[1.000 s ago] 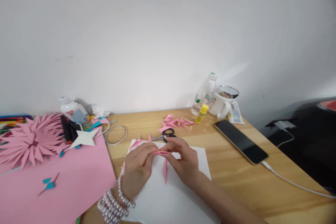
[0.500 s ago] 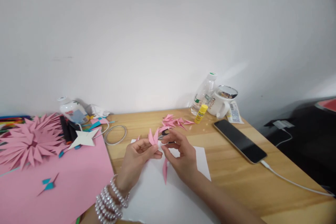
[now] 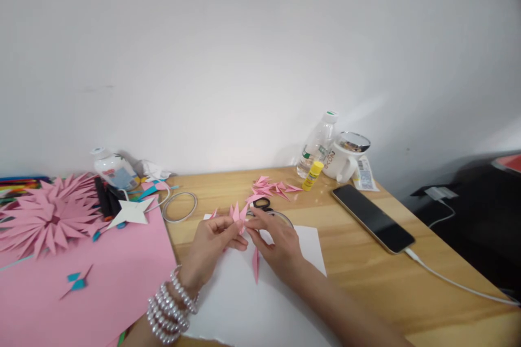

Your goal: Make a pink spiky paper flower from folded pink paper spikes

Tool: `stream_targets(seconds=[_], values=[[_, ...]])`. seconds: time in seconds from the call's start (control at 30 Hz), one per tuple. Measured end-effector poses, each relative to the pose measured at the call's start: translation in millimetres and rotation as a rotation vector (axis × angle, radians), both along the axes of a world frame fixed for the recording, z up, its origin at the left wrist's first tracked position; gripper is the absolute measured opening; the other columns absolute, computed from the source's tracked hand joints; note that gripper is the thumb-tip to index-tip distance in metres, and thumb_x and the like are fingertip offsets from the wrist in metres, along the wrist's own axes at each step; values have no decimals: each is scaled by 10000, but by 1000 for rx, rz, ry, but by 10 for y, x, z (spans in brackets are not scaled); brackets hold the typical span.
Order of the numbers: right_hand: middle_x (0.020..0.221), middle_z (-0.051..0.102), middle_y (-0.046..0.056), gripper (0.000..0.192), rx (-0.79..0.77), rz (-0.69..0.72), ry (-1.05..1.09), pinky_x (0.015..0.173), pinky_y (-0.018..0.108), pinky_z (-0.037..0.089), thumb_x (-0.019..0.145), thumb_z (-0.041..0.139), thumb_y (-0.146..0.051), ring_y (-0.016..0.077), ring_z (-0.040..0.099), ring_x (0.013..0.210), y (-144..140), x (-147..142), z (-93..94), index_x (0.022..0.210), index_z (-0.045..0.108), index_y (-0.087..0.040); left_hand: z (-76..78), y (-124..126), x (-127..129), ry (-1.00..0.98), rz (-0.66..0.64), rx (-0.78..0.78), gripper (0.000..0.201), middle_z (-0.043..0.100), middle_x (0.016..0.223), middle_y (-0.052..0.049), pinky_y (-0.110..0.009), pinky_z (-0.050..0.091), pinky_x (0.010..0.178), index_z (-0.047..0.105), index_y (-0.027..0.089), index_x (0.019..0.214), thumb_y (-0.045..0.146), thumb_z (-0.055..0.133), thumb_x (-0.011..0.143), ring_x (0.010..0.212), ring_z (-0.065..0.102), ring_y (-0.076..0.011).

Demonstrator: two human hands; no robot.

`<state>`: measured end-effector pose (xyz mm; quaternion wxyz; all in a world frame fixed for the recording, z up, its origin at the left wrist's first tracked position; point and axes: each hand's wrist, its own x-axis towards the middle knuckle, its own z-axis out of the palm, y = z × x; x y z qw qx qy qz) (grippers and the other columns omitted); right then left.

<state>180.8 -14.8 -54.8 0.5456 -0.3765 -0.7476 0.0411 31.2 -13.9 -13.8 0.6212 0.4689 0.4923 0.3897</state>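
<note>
Over the white sheet (image 3: pixel 285 293) on the desk (image 3: pixel 366 271), the left hand (image 3: pixel 209 246) pinched a cluster of folded pink paper points (image 3: pixel 236 212), while the right hand (image 3: pixel 277 244) closed its grip on the same piece. Doing this well likely called for light fingertip pressure near the base, keeping the creases crisp and the points aligned.

pink folded piece (image 3: pixel 237 212) raised, points upright
</note>
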Motion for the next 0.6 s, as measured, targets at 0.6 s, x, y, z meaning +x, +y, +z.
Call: stream_targets(seconds=[0.6], values=[[721, 697, -5, 363, -226, 72, 151, 612, 242, 550, 768, 576, -164, 134, 654, 648, 4, 1, 1, 1119, 502, -217, -42, 27, -9, -13, -9, -27, 249, 656, 584, -54, -224, 502, 550, 647, 101, 660, 349, 675, 662, 542, 620, -134]])
